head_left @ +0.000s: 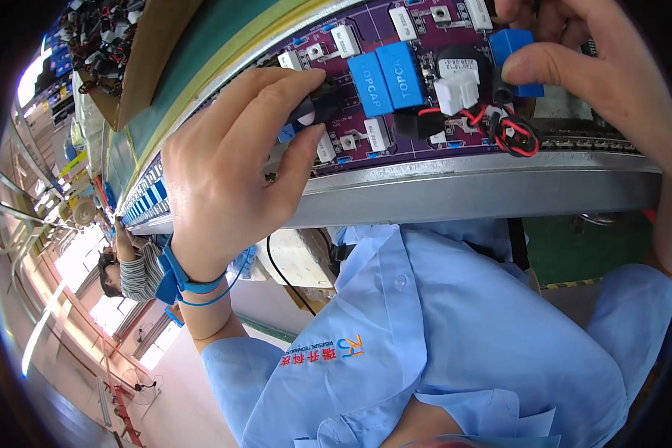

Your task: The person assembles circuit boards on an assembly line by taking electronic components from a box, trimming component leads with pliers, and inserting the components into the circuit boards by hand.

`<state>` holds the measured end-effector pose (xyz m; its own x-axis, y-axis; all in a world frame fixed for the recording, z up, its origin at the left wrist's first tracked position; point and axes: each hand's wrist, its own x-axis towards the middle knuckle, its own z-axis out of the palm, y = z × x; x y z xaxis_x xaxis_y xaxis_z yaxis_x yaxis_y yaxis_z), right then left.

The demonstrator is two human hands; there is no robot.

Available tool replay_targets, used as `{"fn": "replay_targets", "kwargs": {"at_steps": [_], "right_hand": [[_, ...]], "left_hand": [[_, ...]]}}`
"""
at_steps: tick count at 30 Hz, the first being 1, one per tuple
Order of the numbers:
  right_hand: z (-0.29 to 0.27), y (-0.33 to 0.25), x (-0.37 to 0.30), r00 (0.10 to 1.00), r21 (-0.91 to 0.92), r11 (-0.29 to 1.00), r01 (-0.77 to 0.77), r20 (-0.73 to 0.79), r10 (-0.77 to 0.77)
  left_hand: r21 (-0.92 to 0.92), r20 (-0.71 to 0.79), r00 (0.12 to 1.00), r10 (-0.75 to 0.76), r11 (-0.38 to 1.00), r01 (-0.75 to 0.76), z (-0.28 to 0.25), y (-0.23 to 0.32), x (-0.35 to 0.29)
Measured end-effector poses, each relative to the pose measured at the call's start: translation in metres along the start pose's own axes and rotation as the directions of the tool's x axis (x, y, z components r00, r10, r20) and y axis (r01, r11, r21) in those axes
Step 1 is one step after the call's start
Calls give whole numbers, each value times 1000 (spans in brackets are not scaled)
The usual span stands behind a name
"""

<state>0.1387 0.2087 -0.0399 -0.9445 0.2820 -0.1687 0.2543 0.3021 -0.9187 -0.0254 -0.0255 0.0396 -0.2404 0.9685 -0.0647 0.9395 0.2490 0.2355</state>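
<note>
A purple circuit board (366, 19) lies on the metal-edged line in front of me. My left hand (231, 160), with a blue wrist strap, is closed at the board's left part. Its thumb and fingers pinch a black rounded component (324, 102), partly covered by the fingertips. At the board's right end is my right hand (582, 56), its fingers curled and its thumb pressed against a blue box capacitor (509, 46). Two more blue box capacitors (387, 78) stand between my hands. Beside them are a white connector (457, 92) and a coiled red-and-black wire (514, 134).
A metal rail (455, 194) runs along the near side of the board. At the upper left, a cardboard box (160, 45) holds many wired black parts (101, 48). Another person in a striped sleeve (138, 272) works farther down the line at the left.
</note>
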Motion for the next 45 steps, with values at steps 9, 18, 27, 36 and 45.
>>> {"fn": "replay_targets", "kwargs": {"at_steps": [9, 18, 27, 36, 45], "right_hand": [[21, 15, -15, 998, 47, 999, -5, -58, 7], [27, 20, -20, 992, 63, 997, 33, -121, -25], [32, 28, -30, 981, 85, 995, 49, -189, -32], [44, 39, -46, 974, 131, 991, 37, -225, -6], [45, 43, -54, 956, 146, 987, 68, -293, -23]], "left_hand": [[125, -1, 999, 36, 992, -36, 2, 4, -3], [184, -10, 996, 91, 979, -88, 4, 6, 0], [85, -16, 999, 34, 996, -33, 6, 4, -3], [16, -112, 991, 77, 997, -75, 14, -9, -7], [88, -55, 996, 68, 994, -63, 12, -1, -8]]}}
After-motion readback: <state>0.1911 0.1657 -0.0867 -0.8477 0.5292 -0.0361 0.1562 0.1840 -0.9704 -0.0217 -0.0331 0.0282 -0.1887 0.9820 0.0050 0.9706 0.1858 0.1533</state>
